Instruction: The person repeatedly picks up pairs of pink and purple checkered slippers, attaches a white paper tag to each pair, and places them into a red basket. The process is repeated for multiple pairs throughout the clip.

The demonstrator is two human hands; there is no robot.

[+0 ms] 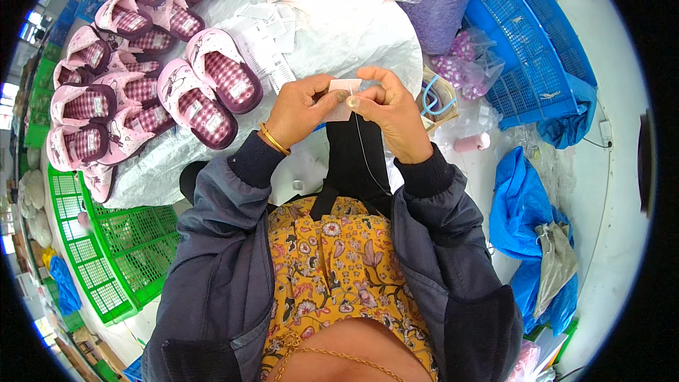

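Note:
A small pale pink paper tag is pinched between my two hands over the near edge of the work surface. My left hand grips its left side with thumb and fingers. Close beside it, my right hand pinches at the tag's lower right, where a thin pale string hangs down toward my lap. Whether the string passes through the tag is hidden by my fingertips. To the left of my hands, a pair of pink slippers with checked insoles lies apart from a larger pile of similar slippers.
White sheeting covers the table, with printed label sheets on it. Blue crates and a bag of purple material stand at right. Blue plastic bags lie nearer. Green crates sit at left.

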